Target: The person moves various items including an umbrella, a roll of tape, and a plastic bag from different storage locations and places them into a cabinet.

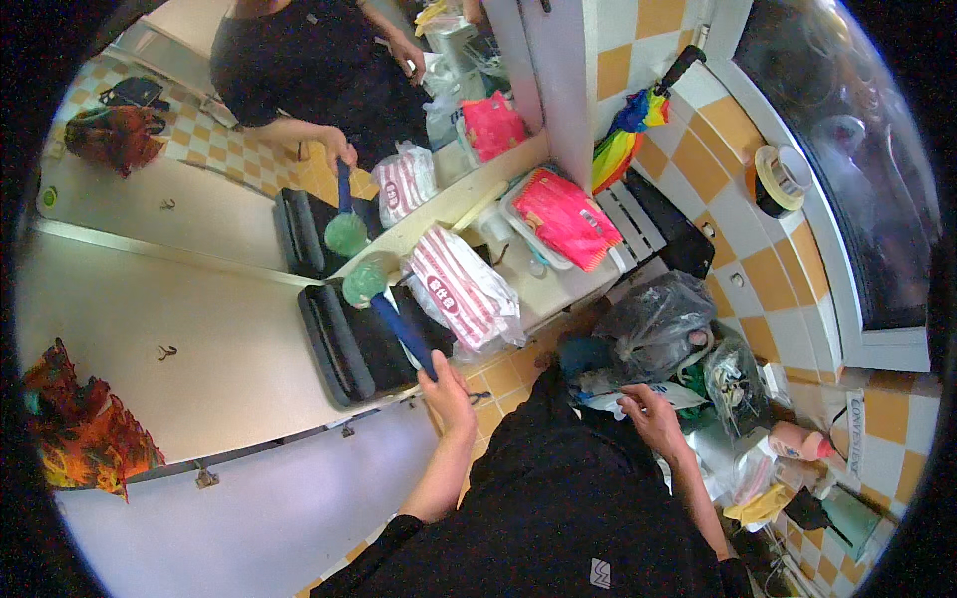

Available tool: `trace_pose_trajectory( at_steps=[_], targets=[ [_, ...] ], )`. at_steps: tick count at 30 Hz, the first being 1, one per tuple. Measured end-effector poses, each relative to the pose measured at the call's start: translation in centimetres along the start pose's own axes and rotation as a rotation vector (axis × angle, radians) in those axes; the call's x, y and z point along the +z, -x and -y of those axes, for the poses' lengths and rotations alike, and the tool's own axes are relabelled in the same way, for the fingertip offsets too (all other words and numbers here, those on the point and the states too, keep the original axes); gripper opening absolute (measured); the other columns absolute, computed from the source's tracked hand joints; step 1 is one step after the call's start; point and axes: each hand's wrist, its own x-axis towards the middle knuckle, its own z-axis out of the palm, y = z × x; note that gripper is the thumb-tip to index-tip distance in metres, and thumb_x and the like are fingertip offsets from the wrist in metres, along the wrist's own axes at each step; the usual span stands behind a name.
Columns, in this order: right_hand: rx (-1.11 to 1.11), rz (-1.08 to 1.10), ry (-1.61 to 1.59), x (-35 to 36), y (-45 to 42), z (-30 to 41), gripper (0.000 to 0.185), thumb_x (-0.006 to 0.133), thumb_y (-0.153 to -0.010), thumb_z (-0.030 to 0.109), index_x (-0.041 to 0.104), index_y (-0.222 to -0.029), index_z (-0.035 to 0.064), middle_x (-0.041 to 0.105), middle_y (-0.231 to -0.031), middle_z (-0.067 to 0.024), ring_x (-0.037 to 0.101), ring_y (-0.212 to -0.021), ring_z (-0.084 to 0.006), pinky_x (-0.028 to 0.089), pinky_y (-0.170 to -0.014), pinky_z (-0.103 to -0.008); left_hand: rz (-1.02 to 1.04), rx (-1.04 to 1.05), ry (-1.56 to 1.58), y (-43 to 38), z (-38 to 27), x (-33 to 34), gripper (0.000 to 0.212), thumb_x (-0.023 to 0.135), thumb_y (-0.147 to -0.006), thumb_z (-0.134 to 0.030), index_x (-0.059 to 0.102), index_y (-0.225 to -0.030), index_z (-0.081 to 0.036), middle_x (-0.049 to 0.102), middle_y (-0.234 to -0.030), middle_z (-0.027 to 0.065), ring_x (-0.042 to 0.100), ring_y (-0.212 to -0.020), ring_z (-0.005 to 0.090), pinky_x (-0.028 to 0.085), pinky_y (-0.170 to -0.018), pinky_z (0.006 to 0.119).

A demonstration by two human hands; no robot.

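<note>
My left hand (pixel 447 389) grips the lower end of a blue handle (pixel 400 329) whose other end carries a round green scrubber head (pixel 365 284). That head is raised over a black case (pixel 336 351) on the ledge, close to the mirror. Just right of it lies a plastic-wrapped pack with red and white stripes (pixel 456 288). My right hand (pixel 649 412) is near my body with its fingers loosely bent, over a white plastic bag (pixel 677 395); whether it touches the bag cannot be told. The mirror repeats the left hand and the scrubber.
A pink packet (pixel 566 217) rests in a clear tray on the ledge. Dark and clear plastic bags (pixel 662 321) crowd the right side, with a pink bottle (pixel 800 441) beyond. A rainbow umbrella (pixel 624 142) hangs at the tiled wall, and tape rolls (pixel 781 179) sit by the window.
</note>
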Motion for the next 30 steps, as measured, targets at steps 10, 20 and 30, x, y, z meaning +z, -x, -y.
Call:
trace_pose_trajectory(
  at_steps=[10, 20, 30],
  targets=[
    [0.051, -0.048, 0.004, 0.5, 1.8, -1.3, 0.028, 0.057, -0.087, 0.024, 0.058, -0.105, 0.003, 0.064, -0.094, -0.0168, 0.063, -0.086, -0.0298, 0.049, -0.074, -0.0354, -0.114, 0.372, -0.695, -4.7, 2.3, -2.5, 0.047, 0.057, -0.084, -0.022, 0.041, -0.118, 0.006, 0.048, -0.108, 0.0212, 0.049, -0.1, 0.0332, 0.038, -0.089, 0.04],
    [0.034, -0.1, 0.044, 0.7, 2.6, -4.8, 0.028, 0.053, -0.088, 0.029, 0.058, -0.103, 0.006, 0.063, -0.092, -0.016, 0.06, -0.087, -0.0343, 0.048, -0.075, -0.0419, 0.097, 0.622, -1.356, -3.8, 0.6, -1.5, 0.058, 0.063, -0.075, -0.009, 0.042, -0.128, 0.002, 0.051, -0.107, 0.0188, 0.052, -0.099, 0.0333, 0.041, -0.086, 0.04],
    [0.131, -0.13, -0.029, -0.4, 2.5, -7.1, 0.03, 0.053, -0.089, 0.027, 0.058, -0.107, 0.0048, 0.064, -0.096, -0.0142, 0.062, -0.088, -0.0281, 0.048, -0.076, -0.0359, 0.018, 0.6, -1.205, -5.5, 0.6, 0.9, 0.052, 0.056, -0.077, -0.006, 0.043, -0.127, 0.002, 0.043, -0.12, 0.0205, 0.052, -0.1, 0.0318, 0.043, -0.086, 0.039]
  ],
)
